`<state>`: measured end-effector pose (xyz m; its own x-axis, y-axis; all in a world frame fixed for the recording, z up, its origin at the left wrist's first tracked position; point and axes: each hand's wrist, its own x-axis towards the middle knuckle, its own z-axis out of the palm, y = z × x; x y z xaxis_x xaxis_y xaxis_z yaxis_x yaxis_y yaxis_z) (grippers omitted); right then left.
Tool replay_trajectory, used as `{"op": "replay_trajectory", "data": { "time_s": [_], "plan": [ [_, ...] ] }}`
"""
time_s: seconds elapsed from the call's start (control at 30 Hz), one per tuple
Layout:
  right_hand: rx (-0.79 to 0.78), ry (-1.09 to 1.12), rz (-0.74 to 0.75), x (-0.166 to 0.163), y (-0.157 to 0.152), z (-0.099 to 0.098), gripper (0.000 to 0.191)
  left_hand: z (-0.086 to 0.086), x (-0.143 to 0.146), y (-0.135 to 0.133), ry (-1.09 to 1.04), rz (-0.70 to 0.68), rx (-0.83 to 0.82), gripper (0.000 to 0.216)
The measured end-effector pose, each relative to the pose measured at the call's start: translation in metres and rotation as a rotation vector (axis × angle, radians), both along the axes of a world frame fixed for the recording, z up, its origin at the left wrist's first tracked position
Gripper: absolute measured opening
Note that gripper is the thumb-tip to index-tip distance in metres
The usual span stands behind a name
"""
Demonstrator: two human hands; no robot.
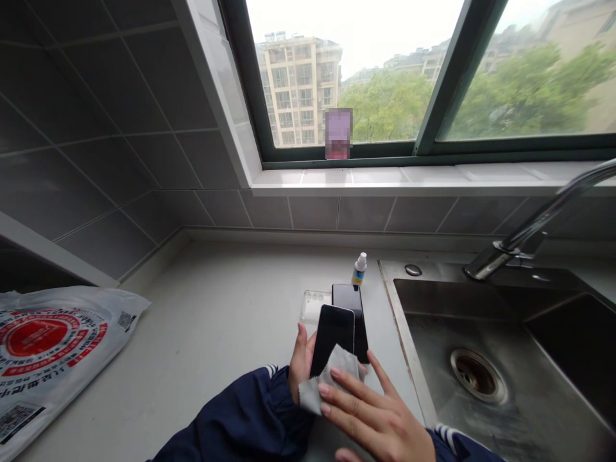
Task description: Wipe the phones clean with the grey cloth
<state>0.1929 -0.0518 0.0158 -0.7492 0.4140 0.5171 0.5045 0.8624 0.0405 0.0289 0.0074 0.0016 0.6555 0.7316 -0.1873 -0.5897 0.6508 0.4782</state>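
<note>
My left hand (300, 362) is closed around a smartphone (333, 333) with a dark screen, held face up and slightly tilted. Over the phone's lower end lies a small grey cloth (315, 394) with zigzag edges. My right hand (373, 407) rests flat on that cloth, fingers stretched and spread, pressing it against the screen. Beyond the held phone, a second dark phone (347, 296) lies on the counter, partly covered from view. A clear phone case (315, 305) is to its left. Behind them stands a small white-capped bottle (359, 269) with a blue and yellow label.
On the right is a steel sink (433, 333) with a drain (478, 375) and a chrome faucet (510, 247). A printed plastic bag (62, 346) lies on the white counter (206, 308) at left. Behind the counter are a tiled wall and a window.
</note>
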Motion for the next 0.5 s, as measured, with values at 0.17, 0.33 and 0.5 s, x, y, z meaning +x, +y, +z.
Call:
{"op": "replay_trajectory", "data": {
  "time_s": [0.17,0.33,0.5],
  "plan": [
    [-0.135,0.128,-0.074,0.007,-0.003,0.003,0.033,0.002,0.004,-0.004,-0.040,0.116,-0.097,0.079],
    [-0.170,0.172,-0.127,0.016,0.000,0.003,0.039,0.007,0.006,-0.005,-0.089,0.042,-0.090,0.074],
    [-0.171,0.184,-0.211,0.026,0.008,-0.001,0.047,0.002,0.001,-0.005,-0.118,-0.126,0.043,0.074]
  ]
}}
